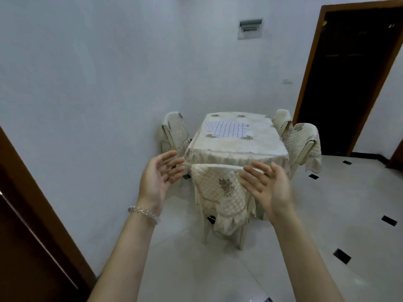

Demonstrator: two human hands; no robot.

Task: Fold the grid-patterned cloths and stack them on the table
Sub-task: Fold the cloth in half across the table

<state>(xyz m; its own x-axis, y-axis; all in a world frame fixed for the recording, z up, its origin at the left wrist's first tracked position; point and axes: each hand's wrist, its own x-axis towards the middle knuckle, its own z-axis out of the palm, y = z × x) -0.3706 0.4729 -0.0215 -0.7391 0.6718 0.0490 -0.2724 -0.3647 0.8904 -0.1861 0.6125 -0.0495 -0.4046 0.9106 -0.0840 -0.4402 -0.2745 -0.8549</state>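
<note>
Both your hands are up in the air with nothing in them: left hand (157, 179) palm-in with fingers spread and relaxed, right hand (268, 186) the same, mirrored. Neither touches anything.

The grid cloth (226, 129) lies flat on the table (237, 147), on its far half. It looks like one spread piece, maybe more layered; can't tell from here. No fold started, I'd say.

Key geometry: the cloth is straight ahead and well beyond both hands, roughly centred between them, so neither hand has a real advantage. Its long side runs left-right across the table. A covered chair (220, 188) stands between you and the table's near edge, right between your hands.

My read: you need to close in first, probably around the chair, before either hand can reach a corner.
</note>
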